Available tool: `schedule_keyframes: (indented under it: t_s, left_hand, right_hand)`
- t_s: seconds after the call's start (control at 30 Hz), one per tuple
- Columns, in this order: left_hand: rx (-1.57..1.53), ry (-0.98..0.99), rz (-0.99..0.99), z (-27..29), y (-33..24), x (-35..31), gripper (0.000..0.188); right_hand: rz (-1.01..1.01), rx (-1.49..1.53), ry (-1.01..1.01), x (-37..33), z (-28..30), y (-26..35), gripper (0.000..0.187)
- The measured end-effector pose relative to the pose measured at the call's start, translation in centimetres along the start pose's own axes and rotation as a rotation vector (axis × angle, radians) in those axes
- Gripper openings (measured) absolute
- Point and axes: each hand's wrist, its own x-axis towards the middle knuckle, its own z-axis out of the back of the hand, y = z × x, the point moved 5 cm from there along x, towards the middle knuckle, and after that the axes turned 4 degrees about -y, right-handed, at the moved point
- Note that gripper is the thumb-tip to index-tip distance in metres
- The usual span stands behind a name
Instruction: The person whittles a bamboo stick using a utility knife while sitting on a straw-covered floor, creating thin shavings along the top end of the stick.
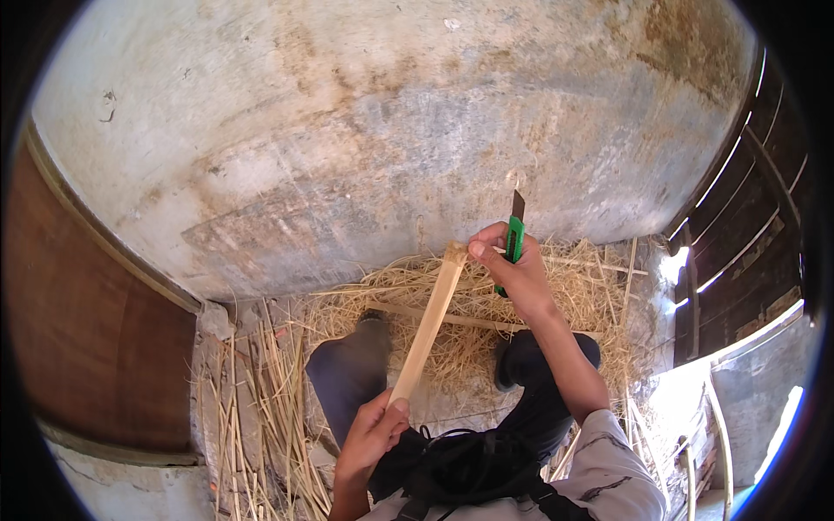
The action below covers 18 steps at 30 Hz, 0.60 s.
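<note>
A flat, pale bamboo strip (pixel 426 332) slants up in front of me, between my knees. My left hand (pixel 373 434) is closed round its lower end. At the upper end, my right hand (pixel 514 267) has its thumb and forefinger at the tip of the strip. That same hand also holds a green utility knife (pixel 514 239), its dark blade out and pointing up, away from the strip. The lower part of the knife's handle is partly hidden by the fingers.
Thin shavings (pixel 565 286) lie heaped on the floor beyond my feet. Long split sticks (pixel 252 425) lie at the left. A stained wall (pixel 373 165) rises ahead, with a brown wooden panel (pixel 104 330) to the left and dark slatted boards (pixel 747 234) to the right.
</note>
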Motion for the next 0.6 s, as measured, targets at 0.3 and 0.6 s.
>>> schedule_keyframes:
  t_s: [0.3,0.6]
  left_hand:
    - [0.008,0.012,0.008,-0.8,0.2,1.3,0.022]
    - [-0.11,0.073,0.077,0.2,0.9,2.2,0.037]
  right_hand:
    - [0.053,0.018,-0.134,-0.4,1.7,-1.6,0.015]
    - [0.026,-0.04,-0.07,0.9,4.7,-1.6,0.015]
